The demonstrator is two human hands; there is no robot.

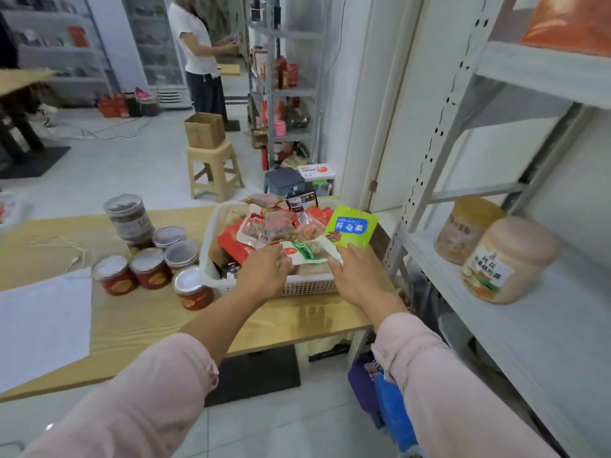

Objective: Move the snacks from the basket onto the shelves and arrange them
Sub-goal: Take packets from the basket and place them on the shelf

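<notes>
Both forearms, in pink sleeves, extend forward over the near edge of the wooden table [132,312].

The left hand [264,271] has its fingers curled down onto the left end of a white and green packet [309,251] and grips it. The right hand [358,274] holds the right end of the same packet, with the thumb against its corner and the fingers bent over it. The fingertips reach the lower edge of a bright green packet [352,226].

The white and green packet lies on top of the heap of snacks inside the white basket [307,287]. The basket stands at the right end of the table, just beside the shelf unit [535,332].

Left of the basket:
- a group of lidded jars [150,267]
- a white sheet [43,325]

Two tan jars [509,259] stand on the shelf board at right.

Farther back, a cardboard box [205,130] sits on a beige stool [215,170]. Beyond it, a person [198,44] stands at distant shelving.
</notes>
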